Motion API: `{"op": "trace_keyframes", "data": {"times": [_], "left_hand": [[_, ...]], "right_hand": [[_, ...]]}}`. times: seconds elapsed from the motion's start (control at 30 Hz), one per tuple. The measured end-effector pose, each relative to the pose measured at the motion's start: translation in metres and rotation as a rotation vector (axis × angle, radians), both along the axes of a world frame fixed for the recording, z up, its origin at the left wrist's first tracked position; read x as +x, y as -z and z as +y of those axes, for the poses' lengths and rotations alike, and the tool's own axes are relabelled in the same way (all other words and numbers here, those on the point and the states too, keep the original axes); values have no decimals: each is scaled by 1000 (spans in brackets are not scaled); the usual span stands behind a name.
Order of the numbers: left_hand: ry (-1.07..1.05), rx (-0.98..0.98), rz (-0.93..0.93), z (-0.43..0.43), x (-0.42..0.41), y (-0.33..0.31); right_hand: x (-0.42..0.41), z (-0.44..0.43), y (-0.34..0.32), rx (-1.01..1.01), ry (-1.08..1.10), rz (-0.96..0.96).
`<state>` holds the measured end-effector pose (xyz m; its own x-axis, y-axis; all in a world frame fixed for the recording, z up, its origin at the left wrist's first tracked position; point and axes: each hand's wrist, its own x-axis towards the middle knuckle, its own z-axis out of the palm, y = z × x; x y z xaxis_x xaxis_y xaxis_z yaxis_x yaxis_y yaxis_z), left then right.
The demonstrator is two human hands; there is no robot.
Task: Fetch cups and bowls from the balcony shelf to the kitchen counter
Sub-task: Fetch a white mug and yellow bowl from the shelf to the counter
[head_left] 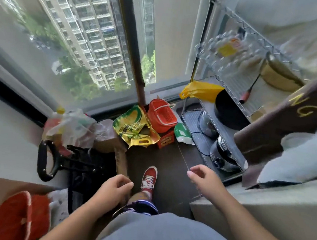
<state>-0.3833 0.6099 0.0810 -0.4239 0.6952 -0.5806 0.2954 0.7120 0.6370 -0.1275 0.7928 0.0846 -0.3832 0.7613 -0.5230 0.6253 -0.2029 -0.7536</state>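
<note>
The wire shelf [230, 99] stands ahead and to the right, nearer the right hand [204, 178] than the left hand [116, 190], both loosely curled and empty

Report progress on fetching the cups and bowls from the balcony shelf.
Done: nothing visibly collected. In hand: nothing; the left hand and right hand are both empty, in front of the body near the wire shelf. Left: picking cups or bowls, possibly the blurred clear glassware, and carrying them to the kitchen.
</note>
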Motion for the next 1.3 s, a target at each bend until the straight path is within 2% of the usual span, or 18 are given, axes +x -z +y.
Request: {"op": "trace_keyframes", "data": {"times": [0.13,0.33,0.57,0.8,0.93,1.13,1.3], "left_hand": [[88,180,-77,110,-28,-33],[324,436,-182,267,-66,-102],[565,768,-243,400,-47,-213],[791,1065,-368,469,15,-323],[836,1240,-392,489,47,-380],[913,1502,-344,503,80,-459],[881,1668,-258,513,92,-528]], "right_hand": [[-38,57,-41,156,92,82],[-80,142,-111,355,349,234],[-83,206,-223,694,568,333],[-43,231,-325,1060,680,329],[-17,235,-378,1238,696,283],[7,233,-448,1491,738,303],[10,234,-514,1664,704,283]]}}
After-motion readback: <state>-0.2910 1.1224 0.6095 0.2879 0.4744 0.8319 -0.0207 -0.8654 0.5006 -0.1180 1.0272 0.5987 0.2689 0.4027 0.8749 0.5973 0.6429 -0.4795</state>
